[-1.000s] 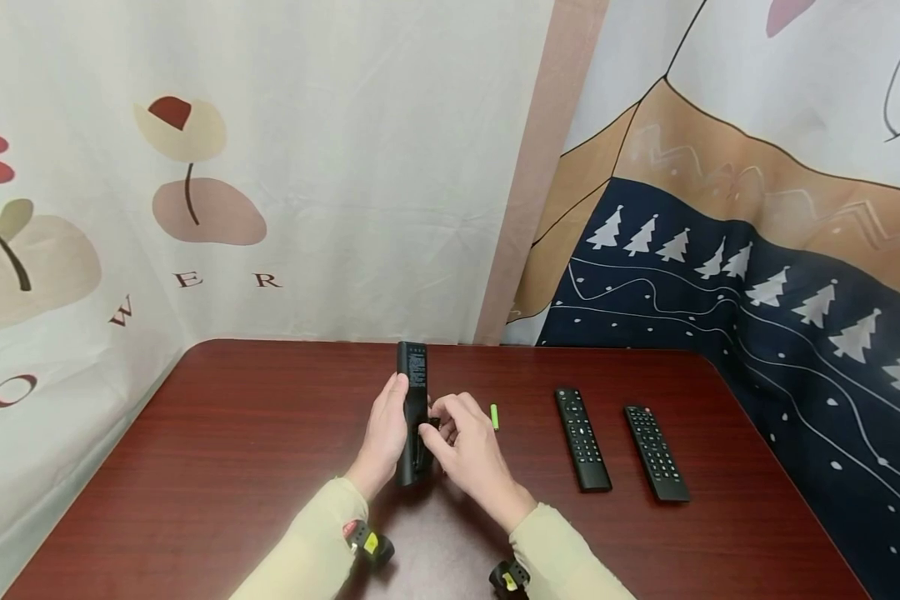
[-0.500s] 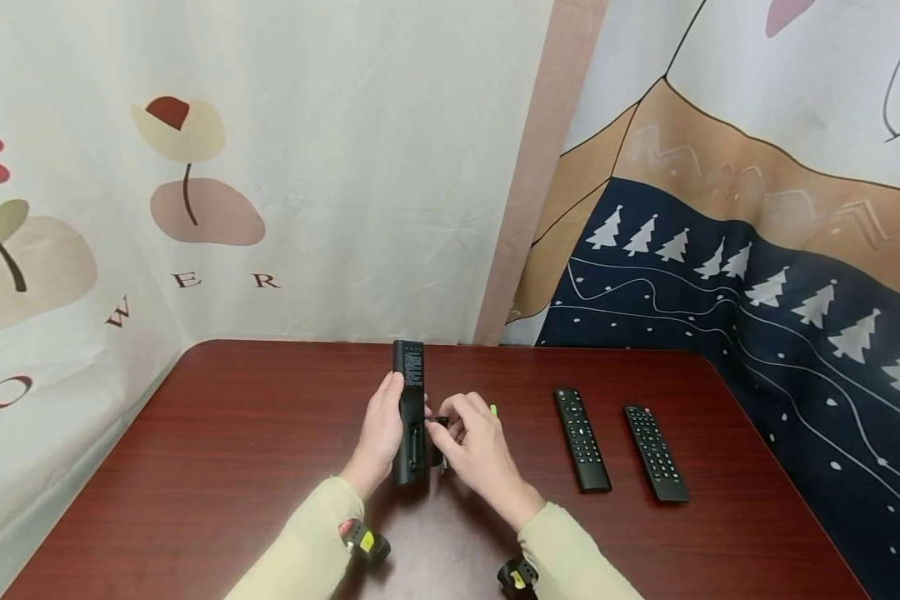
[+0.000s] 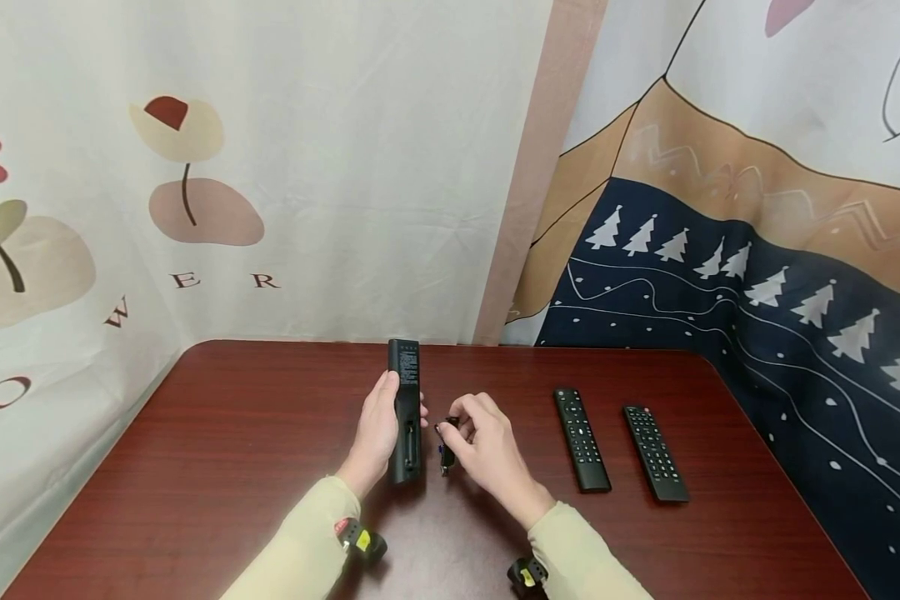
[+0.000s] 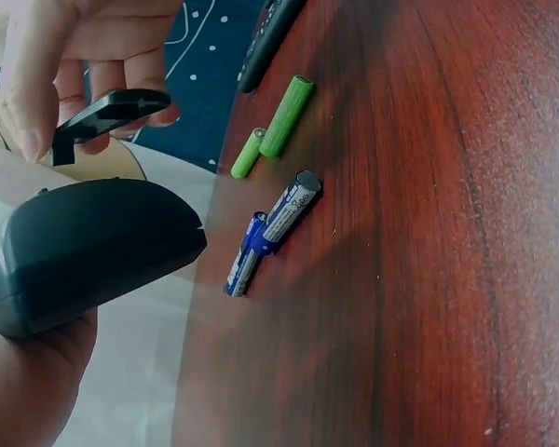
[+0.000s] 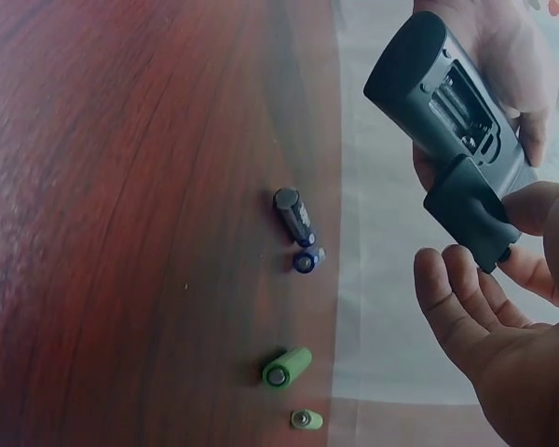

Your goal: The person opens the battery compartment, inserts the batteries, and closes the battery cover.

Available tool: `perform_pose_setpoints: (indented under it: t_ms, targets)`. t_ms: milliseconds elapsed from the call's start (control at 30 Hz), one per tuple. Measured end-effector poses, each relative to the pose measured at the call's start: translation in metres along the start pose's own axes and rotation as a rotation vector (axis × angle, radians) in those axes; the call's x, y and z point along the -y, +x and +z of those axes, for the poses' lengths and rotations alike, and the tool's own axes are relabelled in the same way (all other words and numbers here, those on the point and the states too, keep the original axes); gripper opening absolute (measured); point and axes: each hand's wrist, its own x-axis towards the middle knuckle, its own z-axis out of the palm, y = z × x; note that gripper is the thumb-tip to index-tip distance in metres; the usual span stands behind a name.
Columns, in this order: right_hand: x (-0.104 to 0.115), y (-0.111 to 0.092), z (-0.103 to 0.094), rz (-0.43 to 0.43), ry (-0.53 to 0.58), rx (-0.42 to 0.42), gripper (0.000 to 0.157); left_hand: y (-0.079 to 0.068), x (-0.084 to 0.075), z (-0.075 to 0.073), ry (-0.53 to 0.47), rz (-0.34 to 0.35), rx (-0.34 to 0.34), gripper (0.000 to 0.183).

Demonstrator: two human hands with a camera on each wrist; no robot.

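My left hand grips a black remote control, its labelled back turned toward me. In the right wrist view, its battery compartment lies uncovered, with metal glints inside. Just to the right, my right hand pinches the small black battery cover between thumb and fingers, apart from the remote. Beyond the cover, on the table, lie two blue-and-silver batteries. Two green batteries lie close by; my right hand hides them in the head view.
Two more black remotes, one nearer and one farther right, lie face up on the dark red wooden table. A printed curtain hangs behind the table's far edge.
My right hand has drawn the cover off to the right, away from the remote. The remote has shifted slightly left in my left hand. The green battery is now covered by my right hand.
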Motion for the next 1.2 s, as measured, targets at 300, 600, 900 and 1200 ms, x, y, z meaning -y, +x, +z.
perform_pose_setpoints:
  t_ms: [300, 600, 900, 1200]
  targets:
    - [-0.005, -0.002, -0.006, 0.029, -0.035, 0.019, 0.012, -0.001, -0.002, -0.003, 0.043, -0.005, -0.016, 0.052]
    - [-0.011, -0.004, -0.010, 0.020, -0.079, 0.004, 0.012, 0.001, -0.001, -0.006, 0.032, 0.021, -0.023, 0.052]
    - [-0.018, -0.005, -0.013, 0.031, -0.099, 0.019, 0.011, 0.002, -0.004, -0.008, 0.030, 0.017, -0.030, 0.051]
    - [-0.024, -0.006, -0.022, 0.077, -0.120, 0.045, 0.011, 0.002, -0.004, -0.008, 0.026, 0.024, -0.026, 0.050]
